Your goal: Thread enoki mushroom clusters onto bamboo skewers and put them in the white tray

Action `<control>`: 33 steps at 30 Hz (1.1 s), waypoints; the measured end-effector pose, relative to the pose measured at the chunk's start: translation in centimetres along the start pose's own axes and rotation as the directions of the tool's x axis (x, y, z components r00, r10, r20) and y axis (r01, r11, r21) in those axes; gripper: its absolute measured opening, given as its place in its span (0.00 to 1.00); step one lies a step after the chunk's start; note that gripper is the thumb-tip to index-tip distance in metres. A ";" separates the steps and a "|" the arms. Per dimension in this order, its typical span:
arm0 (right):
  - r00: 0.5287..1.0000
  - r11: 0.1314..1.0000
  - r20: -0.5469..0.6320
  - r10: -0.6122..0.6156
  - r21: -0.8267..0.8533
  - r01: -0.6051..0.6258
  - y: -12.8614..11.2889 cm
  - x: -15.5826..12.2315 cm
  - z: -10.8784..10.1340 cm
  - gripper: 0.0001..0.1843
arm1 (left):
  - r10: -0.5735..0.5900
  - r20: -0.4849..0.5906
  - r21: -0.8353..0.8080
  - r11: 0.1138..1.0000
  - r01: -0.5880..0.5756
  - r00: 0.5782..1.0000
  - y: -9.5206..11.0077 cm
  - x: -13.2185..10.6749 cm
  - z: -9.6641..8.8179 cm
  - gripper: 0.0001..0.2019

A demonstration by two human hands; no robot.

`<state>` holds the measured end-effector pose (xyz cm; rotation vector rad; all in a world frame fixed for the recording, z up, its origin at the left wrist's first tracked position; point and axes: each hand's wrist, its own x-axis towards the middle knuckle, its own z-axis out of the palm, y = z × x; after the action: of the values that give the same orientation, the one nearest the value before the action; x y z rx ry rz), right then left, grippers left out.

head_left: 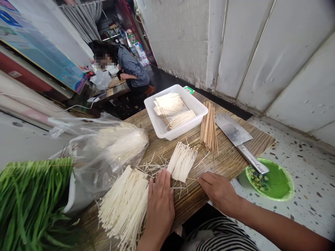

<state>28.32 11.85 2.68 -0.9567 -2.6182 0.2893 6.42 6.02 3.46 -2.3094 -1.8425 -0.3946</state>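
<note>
The right hand (218, 191) pinched a skewer (193, 179) at the small enoki bundle (182, 162) on the table (226, 164); the left hand (161, 204) lay flat beside it. The cleaver handle (251, 158) bore apparent lettering, too small to read.

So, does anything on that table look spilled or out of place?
Two things. Thin, pale mushroom strands lie scattered on the brown wooden table, unlike the neat cream-white mushroom bundle beside them. And the broad steel cleaver has its handle jutting past the table's edge, so it could perhaps get knocked off.
</note>
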 end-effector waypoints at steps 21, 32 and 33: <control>0.999 1.000 -0.049 0.016 0.006 -0.015 -0.1 -0.3 0.3 0.07 | 0.283 0.210 0.013 0.956 -0.292 0.936 -0.4 2.7 0.2 0.27; 0.998 0.999 -0.060 0.008 -0.052 -0.011 0.2 -0.3 0.2 0.07 | 0.167 0.191 -0.053 0.986 -0.160 0.967 -3.1 2.4 -3.3 0.28; 0.998 0.999 -0.060 0.008 -0.053 -0.011 0.2 -0.3 0.1 0.07 | 0.220 0.213 -0.041 0.976 -0.216 0.952 -3.1 2.2 -3.1 0.27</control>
<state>28.63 11.79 2.47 -0.9799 -2.5792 0.1914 3.55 7.84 6.97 -2.6238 -1.6472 -0.1327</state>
